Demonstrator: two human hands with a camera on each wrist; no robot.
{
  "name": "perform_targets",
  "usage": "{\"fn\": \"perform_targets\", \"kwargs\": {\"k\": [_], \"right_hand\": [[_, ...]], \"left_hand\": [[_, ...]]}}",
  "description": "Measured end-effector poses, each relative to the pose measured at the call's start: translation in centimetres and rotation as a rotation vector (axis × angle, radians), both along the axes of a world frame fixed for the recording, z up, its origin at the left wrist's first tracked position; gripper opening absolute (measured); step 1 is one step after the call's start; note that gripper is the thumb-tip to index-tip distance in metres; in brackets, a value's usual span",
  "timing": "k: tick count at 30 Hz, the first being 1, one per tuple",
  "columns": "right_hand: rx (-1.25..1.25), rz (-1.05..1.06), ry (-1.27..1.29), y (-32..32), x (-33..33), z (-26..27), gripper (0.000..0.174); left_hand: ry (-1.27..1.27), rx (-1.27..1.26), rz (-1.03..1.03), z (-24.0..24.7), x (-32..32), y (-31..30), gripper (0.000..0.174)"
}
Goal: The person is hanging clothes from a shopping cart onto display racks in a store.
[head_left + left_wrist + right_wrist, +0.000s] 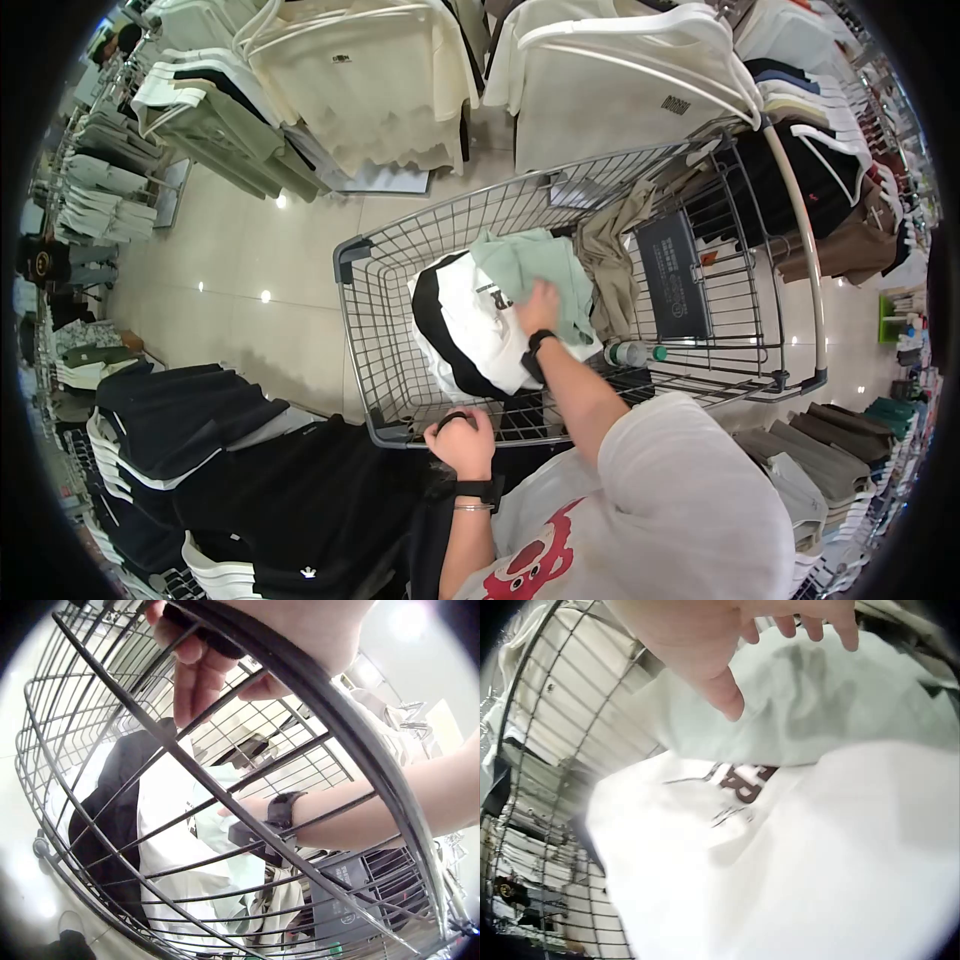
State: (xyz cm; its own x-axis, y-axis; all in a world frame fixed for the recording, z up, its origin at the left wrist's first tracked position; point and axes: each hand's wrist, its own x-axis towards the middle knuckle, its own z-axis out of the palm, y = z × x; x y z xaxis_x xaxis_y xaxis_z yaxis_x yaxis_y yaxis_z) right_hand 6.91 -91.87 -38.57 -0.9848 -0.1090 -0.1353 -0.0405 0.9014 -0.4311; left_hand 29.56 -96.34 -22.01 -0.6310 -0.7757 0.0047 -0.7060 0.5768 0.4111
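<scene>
**Right hand flat on a mint-green garment in a wire cart**

The mint-green garment (535,265) lies on top of the heap inside the cart (392,232), partly over a white shirt (480,335) with printed letters. The right hand (540,305) rests on it, fingers straight and loosely spread, gripping nothing. The left hand (462,440) curls round the cart's near rim. Under a flat palm alone, the loose cloth could slide or bunch, and a push might roll the cart if the left grip slackens. The cart also holds a black garment (432,330), a khaki garment (610,260) and a bottle (630,352).
</scene>
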Motion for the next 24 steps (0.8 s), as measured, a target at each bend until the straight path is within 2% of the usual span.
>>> {"fn": "perform_targets", "kwargs": {"k": [1, 2, 4, 5, 7, 8, 10, 11, 12, 13, 14, 15, 17, 18, 19, 20, 21, 22, 23, 24], "right_hand": [[0.057, -0.051, 0.026, 1.1, -1.1, 0.9, 0.081], [0.062, -0.053, 0.019, 1.8, -1.8, 1.3, 0.081], [0.194, -0.232, -0.04, 3.1, -3.1, 1.4, 0.09], [0.201, -0.241, -0.049, 4.0, -4.0, 0.6, 0.09], [-0.049, -0.265, -0.378, 5.3, -5.5, -0.2, 0.088], [-0.152, -0.21, -0.335, 5.4, -5.4, -0.8, 0.069], [-0.08, 0.01, -0.352, 4.2, -3.9, -3.0, 0.046], [-0.078, 0.268, -0.297, 3.2, -1.8, -1.7, 0.034], [-0.112, 0.637, -0.438, 3.3, -0.8, -5.8, 0.039], [-0.19, 0.996, -0.706, 2.5, -0.1, -2.5, 0.046], [-0.182, 1.11, -0.913, 1.9, 0.0, 0.9, 0.051], [-0.228, 1.15, -1.033, 1.9, -0.5, 1.7, 0.047], [-0.313, 0.821, -1.194, 3.1, -4.0, 4.2, 0.036], [-0.399, 0.568, -0.834, 4.5, -5.5, 3.6, 0.026], [-0.381, 0.347, -0.371, 5.8, -7.2, 3.4, 0.019], [-0.247, 0.281, 0.106, 8.2, -9.1, 3.4, 0.027], [0.135, 0.099, 0.138, 9.7, -10.6, 4.5, 0.046], [0.172, 0.008, 0.109, 11.0, -10.6, 7.4, 0.064], [0.221, -0.02, 0.054, 13.5, -11.4, 5.4, 0.072], [0.381, -0.026, -0.081, 15.4, -12.1, 3.0, 0.075]], "left_hand": [[-0.009, 0.004, -0.002, 0.1, 0.0, 0.0, 0.021], [-0.009, 0.009, -0.001, 0.3, 0.0, 0.0, 0.021], [-0.018, 0.02, -0.009, 0.5, -0.2, 0.0, 0.021], [-0.017, 0.016, -0.008, 0.5, -0.2, 0.0, 0.021], [-0.02, 0.017, -0.019, 0.4, -0.2, 0.0, 0.021], [-0.027, 0.008, -0.011, 0.3, -0.2, 0.0, 0.021], [-0.035, 0.004, -0.012, 0.3, -0.1, 0.1, 0.022], [-0.022, 0.001, -0.005, 0.4, -0.2, 0.1, 0.023], [-0.005, -0.003, 0.003, 0.6, -0.4, 0.1, 0.024], [0.005, 0.0, -0.005, 0.5, -0.4, 0.0, 0.024], [-0.018, 0.007, -0.004, 0.2, -0.2, 0.0, 0.023], [-0.041, 0.012, -0.003, 0.1, 0.0, 0.1, 0.022], [-0.044, 0.018, -0.011, 0.0, 0.0, 0.1, 0.022], [-0.054, 0.009, -0.013, -0.1, 0.2, 0.1, 0.022], [-0.065, -0.001, -0.014, -0.2, 0.2, 0.0, 0.022], [-0.06, 0.013, -0.002, 0.1, 0.0, 0.0, 0.024], [-0.056, 0.003, -0.012, 0.3, 0.0, 0.0, 0.024], [-0.069, 0.003, -0.002, 0.5, 0.1, 0.0, 0.028], [-0.07, 0.005, -0.006, 0.6, -0.2, -0.1, 0.031], [-0.137, -0.05, -0.012, 0.0, -0.1, -0.1, 0.029]]}}
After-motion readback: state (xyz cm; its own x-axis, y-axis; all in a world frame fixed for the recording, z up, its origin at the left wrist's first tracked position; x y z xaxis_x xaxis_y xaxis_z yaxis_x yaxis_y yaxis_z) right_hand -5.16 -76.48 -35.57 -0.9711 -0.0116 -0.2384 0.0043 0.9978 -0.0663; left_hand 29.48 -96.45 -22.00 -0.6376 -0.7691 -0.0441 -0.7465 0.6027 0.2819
